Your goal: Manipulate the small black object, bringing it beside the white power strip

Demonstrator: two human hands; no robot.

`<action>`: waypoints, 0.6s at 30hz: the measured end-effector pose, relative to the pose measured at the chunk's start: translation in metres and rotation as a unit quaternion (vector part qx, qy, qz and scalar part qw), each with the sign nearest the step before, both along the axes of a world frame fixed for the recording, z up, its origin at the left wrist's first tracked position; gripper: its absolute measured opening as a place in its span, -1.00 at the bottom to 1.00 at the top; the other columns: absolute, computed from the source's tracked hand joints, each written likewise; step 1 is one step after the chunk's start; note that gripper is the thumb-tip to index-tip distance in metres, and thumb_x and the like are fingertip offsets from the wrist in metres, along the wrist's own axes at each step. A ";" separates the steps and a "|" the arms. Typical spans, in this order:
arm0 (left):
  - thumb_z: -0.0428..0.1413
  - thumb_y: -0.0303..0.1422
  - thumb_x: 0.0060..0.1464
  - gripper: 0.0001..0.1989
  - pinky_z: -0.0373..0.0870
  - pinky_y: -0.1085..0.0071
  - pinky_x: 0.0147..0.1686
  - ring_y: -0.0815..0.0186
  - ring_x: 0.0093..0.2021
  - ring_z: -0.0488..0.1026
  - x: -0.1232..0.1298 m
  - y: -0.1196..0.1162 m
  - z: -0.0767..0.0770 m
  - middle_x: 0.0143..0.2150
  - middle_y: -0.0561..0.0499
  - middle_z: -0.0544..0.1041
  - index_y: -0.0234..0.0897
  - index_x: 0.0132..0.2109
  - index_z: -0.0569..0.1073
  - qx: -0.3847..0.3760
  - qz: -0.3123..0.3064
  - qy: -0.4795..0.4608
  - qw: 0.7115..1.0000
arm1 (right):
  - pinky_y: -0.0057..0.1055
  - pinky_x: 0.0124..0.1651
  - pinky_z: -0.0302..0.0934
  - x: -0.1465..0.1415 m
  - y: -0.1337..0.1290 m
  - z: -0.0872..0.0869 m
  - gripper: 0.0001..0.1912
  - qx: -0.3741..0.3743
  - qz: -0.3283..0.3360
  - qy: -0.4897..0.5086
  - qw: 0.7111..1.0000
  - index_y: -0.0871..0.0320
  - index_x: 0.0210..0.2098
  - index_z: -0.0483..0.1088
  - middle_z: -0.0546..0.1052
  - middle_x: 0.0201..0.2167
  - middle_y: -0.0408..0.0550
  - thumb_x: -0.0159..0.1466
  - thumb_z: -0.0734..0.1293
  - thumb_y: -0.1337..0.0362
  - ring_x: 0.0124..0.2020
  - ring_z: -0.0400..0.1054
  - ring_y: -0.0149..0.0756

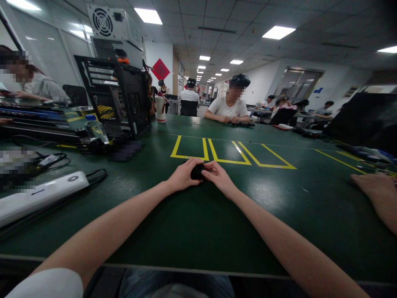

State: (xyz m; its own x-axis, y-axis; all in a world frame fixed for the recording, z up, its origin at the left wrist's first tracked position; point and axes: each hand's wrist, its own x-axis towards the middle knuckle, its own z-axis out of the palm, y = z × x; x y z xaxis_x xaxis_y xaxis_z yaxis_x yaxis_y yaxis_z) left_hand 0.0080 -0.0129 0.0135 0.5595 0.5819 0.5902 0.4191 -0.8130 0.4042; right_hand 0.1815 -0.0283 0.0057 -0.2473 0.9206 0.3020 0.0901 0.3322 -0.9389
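Cupping a small black object [196,172] at the middle of the frame, the left hand [183,174] curls round its left side, thumb low and fingers over the far edge. And here's the right hand [218,177], closing in a loose pinch on the other side, thumb against the black surface of the thing! Both hands are partly closed, and the object sits between them, just below the yellow tape outlines [232,162] on the green surface [186,231]. Whether it rests there or is lifted slightly, I cannot tell.

So how far along are we? The grasp is made, with both hands on; the object is not yet released. Any change made to it is hidden (those fingers cover a good deal), so what remains looks impossible to judge from this view.

Around the action: a white power strip [46,195] at lower left, an open computer case [125,99] at upper left, and a co-worker's hand [376,190] at the right edge.
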 end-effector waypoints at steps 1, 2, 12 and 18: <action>0.17 -0.40 -0.19 -0.41 0.24 0.25 0.01 0.21 0.03 0.25 0.000 0.000 0.000 0.01 -0.03 0.28 -0.19 0.03 0.16 -0.001 0.000 0.001 1.000 | -0.26 -0.06 0.20 -0.001 0.000 0.001 -0.77 0.008 -0.009 -0.002 1.000 0.11 -0.31 0.27 0.37 -0.30 -0.14 0.05 0.31 0.20 -0.21 0.31 -0.36; 0.16 -0.40 -0.19 -0.41 0.24 0.24 0.01 0.21 0.03 0.25 0.000 0.000 0.001 0.01 -0.03 0.28 -0.19 0.03 0.16 -0.002 -0.001 0.001 1.000 | -0.27 -0.05 0.19 -0.002 0.000 0.001 -0.79 0.016 -0.015 -0.003 1.000 0.11 -0.32 0.27 0.37 -0.30 -0.14 0.05 0.31 0.20 -0.20 0.30 -0.36; 0.17 -0.40 -0.19 -0.41 0.23 0.22 0.02 0.20 0.04 0.24 0.000 0.001 0.000 0.02 -0.04 0.27 -0.18 0.03 0.16 -0.003 0.003 0.008 1.000 | -0.25 -0.05 0.20 0.002 0.002 0.001 -0.68 -0.010 0.017 -0.011 1.000 0.13 -0.24 0.27 0.38 -0.20 -0.09 0.00 0.36 0.26 -0.17 0.33 -0.31; 0.16 -0.39 -0.18 -0.42 0.22 0.24 0.03 0.22 0.04 0.24 -0.001 0.001 0.000 0.02 -0.04 0.27 -0.20 0.03 0.15 0.001 -0.001 0.009 1.000 | -0.30 -0.06 0.20 0.000 0.001 0.002 -0.76 0.015 0.002 -0.004 1.000 0.12 -0.28 0.29 0.38 -0.27 -0.13 0.04 0.33 0.24 -0.17 0.31 -0.35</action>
